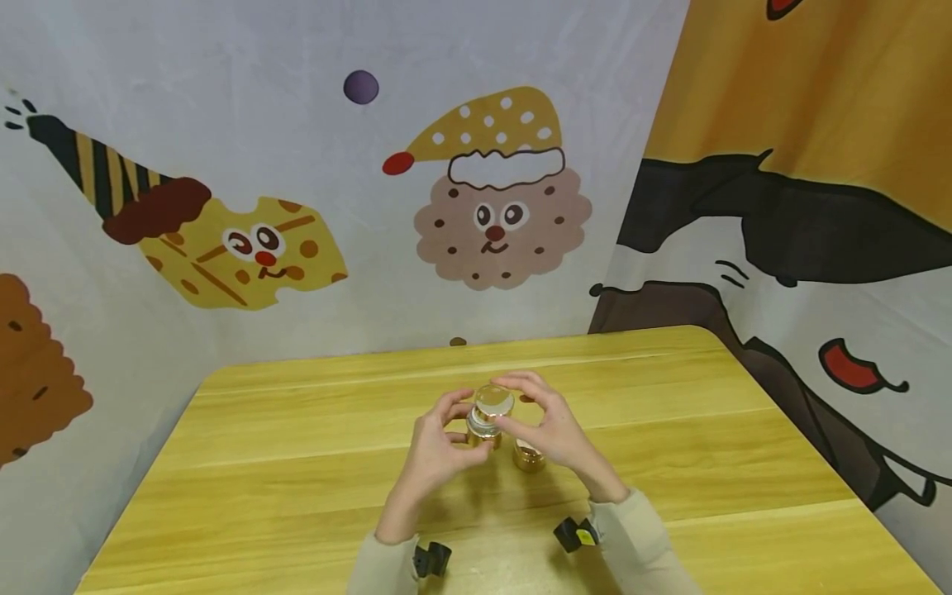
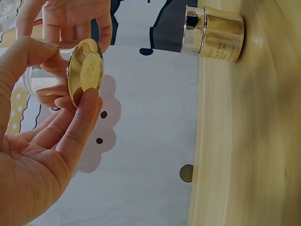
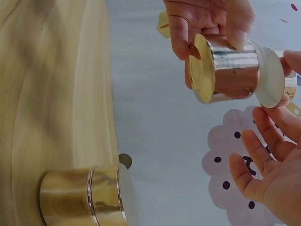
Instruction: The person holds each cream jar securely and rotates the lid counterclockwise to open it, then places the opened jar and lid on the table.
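My left hand [image 1: 437, 450] grips a shiny gold cosmetic jar [image 1: 485, 438] above the table, fingers and thumb around its side. Printed text shows on the jar's gold base [image 2: 91, 70] in the left wrist view. With thumb and fingertips, my right hand [image 1: 556, 431] pinches the round lid [image 1: 494, 400] by its edge. That lid [image 3: 273, 79] is tilted at the jar's mouth, its pale underside showing in the right wrist view; whether they touch I cannot tell. A second gold jar [image 1: 529, 456] stands upright on the table just below my right hand, its lid on.
The wooden table [image 1: 297, 463] has rounded far corners and backs onto a cloth [image 1: 283, 107] printed with cartoon food figures. Dark wrist cameras [image 1: 431, 560] sit at both light sleeves [image 1: 640, 537].
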Demonstrator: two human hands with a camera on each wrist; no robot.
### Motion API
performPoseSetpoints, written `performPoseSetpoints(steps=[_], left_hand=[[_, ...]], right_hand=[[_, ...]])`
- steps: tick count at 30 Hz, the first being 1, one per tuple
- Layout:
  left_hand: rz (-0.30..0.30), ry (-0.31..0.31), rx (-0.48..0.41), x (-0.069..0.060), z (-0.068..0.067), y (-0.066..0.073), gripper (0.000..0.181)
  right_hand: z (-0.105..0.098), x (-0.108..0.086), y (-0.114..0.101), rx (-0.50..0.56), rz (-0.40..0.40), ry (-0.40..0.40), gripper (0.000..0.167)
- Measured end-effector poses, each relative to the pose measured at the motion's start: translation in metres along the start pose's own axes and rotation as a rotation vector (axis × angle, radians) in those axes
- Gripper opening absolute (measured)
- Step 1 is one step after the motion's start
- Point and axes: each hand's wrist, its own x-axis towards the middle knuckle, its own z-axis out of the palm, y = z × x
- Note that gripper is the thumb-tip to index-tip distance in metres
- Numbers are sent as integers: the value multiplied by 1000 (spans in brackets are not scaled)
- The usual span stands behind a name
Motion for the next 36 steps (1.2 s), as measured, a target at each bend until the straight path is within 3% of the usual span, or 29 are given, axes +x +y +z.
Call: performPoseSetpoints(steps=[15, 31, 36], left_hand=[[-49, 73, 15, -3, -12, -4, 65], [-111, 144, 50, -13, -38, -11, 65], [-139, 156, 72, -18, -45, -13, 67]], right_hand=[[-20, -11, 5, -66, 0, 50, 44], [-45, -30, 13, -140, 31, 102, 44], [-53, -36, 4, -170, 26, 114, 44]])
